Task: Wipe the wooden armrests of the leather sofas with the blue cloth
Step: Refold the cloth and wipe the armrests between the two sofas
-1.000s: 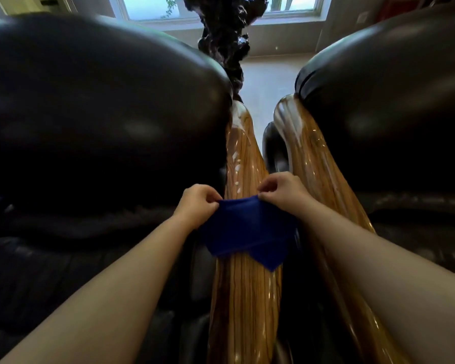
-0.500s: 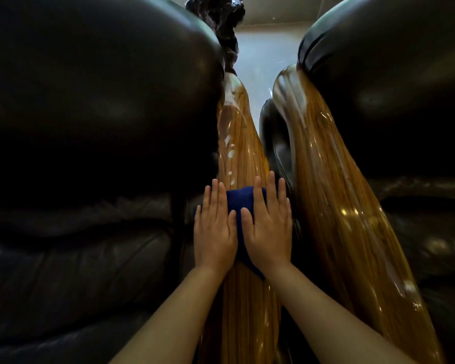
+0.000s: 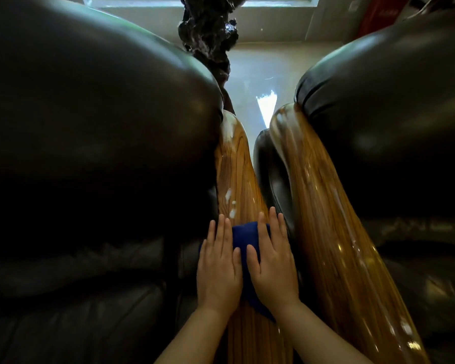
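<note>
The blue cloth (image 3: 243, 239) lies across the glossy wooden armrest (image 3: 237, 169) of the left dark leather sofa (image 3: 90, 127). My left hand (image 3: 218, 266) and my right hand (image 3: 272, 264) press flat on it side by side, fingers straight and pointing away from me. Most of the cloth is hidden under the palms. White specks sit on the wood just beyond the fingertips. A second wooden armrest (image 3: 326, 219) runs alongside on the right, belonging to the right leather sofa (image 3: 392, 114).
A narrow gap separates the two armrests. Beyond them stands a dark gnarled carved piece (image 3: 208, 30) on the pale shiny floor (image 3: 258, 74), under a window at the far wall. A red object (image 3: 378, 14) shows at the top right.
A second ago both hands pinched the cloth's upper corners above the armrest. They then laid it down and flattened onto it, and have since stayed pressed on the cloth.
</note>
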{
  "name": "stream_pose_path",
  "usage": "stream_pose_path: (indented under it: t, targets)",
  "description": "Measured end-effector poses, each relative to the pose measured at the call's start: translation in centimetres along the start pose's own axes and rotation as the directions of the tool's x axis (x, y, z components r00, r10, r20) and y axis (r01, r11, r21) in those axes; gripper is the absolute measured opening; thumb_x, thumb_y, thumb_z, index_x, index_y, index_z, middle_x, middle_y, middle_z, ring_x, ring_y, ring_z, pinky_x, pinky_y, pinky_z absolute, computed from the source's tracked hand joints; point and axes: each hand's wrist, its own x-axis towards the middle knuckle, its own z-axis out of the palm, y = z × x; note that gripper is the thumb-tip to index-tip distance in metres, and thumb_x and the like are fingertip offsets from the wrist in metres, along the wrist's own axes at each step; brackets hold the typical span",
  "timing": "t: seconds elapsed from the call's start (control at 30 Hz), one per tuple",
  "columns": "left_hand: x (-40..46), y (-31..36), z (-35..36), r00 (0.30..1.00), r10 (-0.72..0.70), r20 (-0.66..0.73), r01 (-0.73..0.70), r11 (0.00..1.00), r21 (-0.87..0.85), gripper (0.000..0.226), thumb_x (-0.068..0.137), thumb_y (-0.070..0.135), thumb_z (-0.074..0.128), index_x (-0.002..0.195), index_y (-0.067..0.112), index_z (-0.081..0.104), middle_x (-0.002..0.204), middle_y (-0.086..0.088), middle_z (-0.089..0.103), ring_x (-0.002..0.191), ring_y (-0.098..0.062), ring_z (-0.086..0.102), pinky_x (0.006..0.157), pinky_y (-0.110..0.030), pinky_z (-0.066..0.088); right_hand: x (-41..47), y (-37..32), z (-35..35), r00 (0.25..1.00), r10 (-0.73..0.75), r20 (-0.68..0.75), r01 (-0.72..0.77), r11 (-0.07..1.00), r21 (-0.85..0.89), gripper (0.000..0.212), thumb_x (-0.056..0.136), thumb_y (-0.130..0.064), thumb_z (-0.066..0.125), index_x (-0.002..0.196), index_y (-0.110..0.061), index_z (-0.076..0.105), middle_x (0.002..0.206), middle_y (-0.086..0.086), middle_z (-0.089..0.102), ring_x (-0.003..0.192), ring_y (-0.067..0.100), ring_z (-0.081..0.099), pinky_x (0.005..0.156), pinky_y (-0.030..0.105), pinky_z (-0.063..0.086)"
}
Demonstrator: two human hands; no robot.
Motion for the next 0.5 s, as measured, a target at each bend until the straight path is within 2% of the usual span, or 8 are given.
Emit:
stream_pose_path:
  t: [0.3, 0.43, 0.5]
  targets:
    - [7.9, 0.4, -0.4, 0.999, 0.027, 0.023, -0.026, 0.999, -0.031, 0.054, 0.088, 0.046, 0.002, 0.139, 0.029, -0.003, 0.149, 0.018, -0.007, 0.138, 0.004, -0.014, 0.117, -0.026, 0.003, 7.6, 0.3, 0.7, 0.999, 0.032, 0.037, -0.035, 0.995, 0.088, 0.061, 0.088, -0.053, 0.014, 0.141, -0.031, -0.006, 0.153, -0.012, -0.012, 0.141, 0.004, -0.014, 0.109, 0.021, 0.001]
    - [11.6, 0.6, -0.4, 1.0, -0.013, 0.008, 0.014, 0.996, -0.084, 0.046, 0.095, 0.037, 0.011, 0.138, 0.03, -0.003, 0.149, 0.02, -0.007, 0.137, 0.006, -0.014, 0.116, -0.024, 0.005, 11.5, 0.5, 1.3, 0.997, 0.034, 0.075, -0.045, 0.988, 0.146, 0.06, 0.09, -0.05, 0.019, 0.141, -0.031, -0.008, 0.154, -0.012, -0.013, 0.141, 0.004, -0.015, 0.11, 0.024, 0.002]
    - [13.3, 0.5, -0.3, 1.0, -0.018, -0.002, 0.018, 0.995, -0.1, 0.045, 0.098, 0.031, 0.017, 0.138, 0.032, -0.004, 0.15, 0.02, -0.008, 0.138, 0.006, -0.014, 0.113, -0.018, 0.004, 13.4, 0.6, 1.6, 0.995, 0.032, 0.089, -0.046, 0.985, 0.165, 0.06, 0.09, -0.049, 0.021, 0.14, -0.031, -0.008, 0.153, -0.013, -0.014, 0.141, 0.004, -0.015, 0.112, 0.025, 0.001]
